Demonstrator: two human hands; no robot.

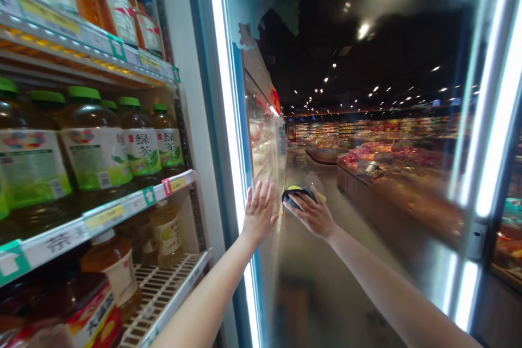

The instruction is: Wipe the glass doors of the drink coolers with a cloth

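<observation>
My right hand (312, 213) presses a dark pad with a yellow edge (294, 196) against the glass door (310, 283), its fingers laid over the pad. To its left, my left hand (260, 212) lies flat against the glass beside the bright light strip (232, 136), fingers stretched out and holding nothing. Both arms reach forward from the bottom of the view. The pad's underside is hidden against the glass, and its exact kind is hard to make out.
On the left, fridge shelves carry green-capped tea bottles (141, 141), amber bottles (110, 2) above and more drinks below. Price tags line the shelf edge (134, 204). A lit door frame (475, 239) stands at right. Through the glass appear produce displays (379, 163) and an aisle.
</observation>
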